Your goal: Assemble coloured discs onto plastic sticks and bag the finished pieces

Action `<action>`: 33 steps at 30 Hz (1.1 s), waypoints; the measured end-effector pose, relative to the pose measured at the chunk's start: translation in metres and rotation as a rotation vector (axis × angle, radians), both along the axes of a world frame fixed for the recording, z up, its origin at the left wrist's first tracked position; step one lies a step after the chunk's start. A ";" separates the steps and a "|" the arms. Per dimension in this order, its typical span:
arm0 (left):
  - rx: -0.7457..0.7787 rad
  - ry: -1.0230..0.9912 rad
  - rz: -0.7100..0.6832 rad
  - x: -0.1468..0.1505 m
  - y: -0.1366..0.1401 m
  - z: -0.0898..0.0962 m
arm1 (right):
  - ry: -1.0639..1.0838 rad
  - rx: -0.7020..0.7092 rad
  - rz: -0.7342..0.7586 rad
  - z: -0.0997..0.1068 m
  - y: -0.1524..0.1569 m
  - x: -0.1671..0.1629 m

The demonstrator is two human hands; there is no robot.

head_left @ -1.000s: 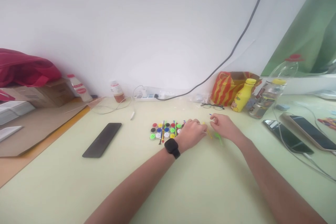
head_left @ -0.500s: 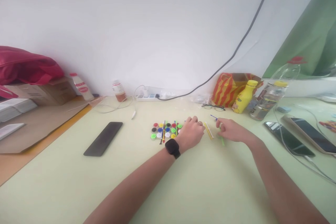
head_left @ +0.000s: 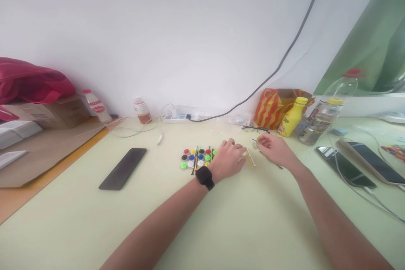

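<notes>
My left hand (head_left: 229,158), wearing a black watch, lies palm down over the right end of rows of small round pots with coloured caps (head_left: 190,163). Its fingers are bent and their tips are hidden, so what they grip cannot be made out. Several thin coloured sticks (head_left: 195,160) lie across the pots. Just right of my left hand are yellow and white sticks (head_left: 251,157). My right hand (head_left: 272,149) is closed in a pinch on a thin blue-tipped stick (head_left: 254,140); something green shows beside it. A dark stick end (head_left: 280,167) shows below this hand.
A black phone (head_left: 123,168) lies at left, with two more phones (head_left: 343,166) and cables at right. Along the wall stand bottles (head_left: 143,112), a power strip (head_left: 179,117), glasses (head_left: 255,129), a striped bag (head_left: 268,107) and a yellow bottle (head_left: 292,117).
My right hand has shifted slightly up and left, and its fingers have turned more towards the sticks. My left hand stays over the pots, its thumb showing more. The view has shifted a little.
</notes>
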State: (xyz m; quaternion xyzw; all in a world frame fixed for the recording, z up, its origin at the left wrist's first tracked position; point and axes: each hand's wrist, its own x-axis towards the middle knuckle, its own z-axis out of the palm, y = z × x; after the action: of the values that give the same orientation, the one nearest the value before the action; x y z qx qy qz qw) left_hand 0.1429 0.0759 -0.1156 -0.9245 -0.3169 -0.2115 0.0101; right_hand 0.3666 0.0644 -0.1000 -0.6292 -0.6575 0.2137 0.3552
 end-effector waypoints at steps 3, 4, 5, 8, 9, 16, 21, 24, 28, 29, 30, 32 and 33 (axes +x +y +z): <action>-0.158 -0.235 -0.050 -0.007 0.006 0.013 | 0.267 -0.067 0.115 0.005 -0.005 -0.016; -0.221 -0.302 -0.087 -0.009 0.008 0.018 | 0.331 -0.090 0.157 0.006 -0.006 -0.021; -0.281 -0.350 -0.135 -0.011 0.009 0.023 | 0.378 -0.106 0.194 0.007 -0.008 -0.026; -0.424 -0.415 -0.251 -0.018 0.012 0.034 | 0.467 -0.121 0.269 0.007 -0.011 -0.038; -0.449 -0.421 -0.269 -0.020 0.013 0.037 | 0.491 -0.125 0.286 0.007 -0.012 -0.041; -0.492 -0.412 -0.269 -0.022 0.013 0.039 | 0.314 -0.125 0.217 0.003 -0.009 -0.037; -0.510 -0.225 -0.284 -0.016 0.009 0.026 | -0.163 -0.036 -0.014 -0.025 0.008 -0.009; -0.464 -0.081 -0.281 -0.015 0.009 0.018 | -0.219 -0.072 0.021 -0.037 0.013 0.000; -0.336 -0.004 -0.212 -0.023 0.017 0.016 | -0.220 -0.051 0.017 -0.032 0.013 0.010; -0.304 -0.011 -0.207 -0.025 0.020 0.017 | -0.236 -0.037 -0.014 -0.030 0.014 0.015; -0.275 -0.015 -0.201 -0.028 0.022 0.018 | -0.256 -0.022 -0.055 -0.028 0.014 0.020; -0.239 -0.006 -0.173 -0.033 0.027 0.019 | -0.299 0.010 -0.143 -0.027 0.016 0.033; -0.234 0.006 -0.156 -0.035 0.029 0.019 | -0.325 0.026 -0.175 -0.029 0.017 0.039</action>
State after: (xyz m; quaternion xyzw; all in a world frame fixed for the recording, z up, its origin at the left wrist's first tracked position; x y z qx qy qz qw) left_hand 0.1080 0.1044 -0.0963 -0.9419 -0.2663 -0.1703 -0.1133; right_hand 0.4055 0.0818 -0.1291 -0.7057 -0.6516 0.0688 0.2696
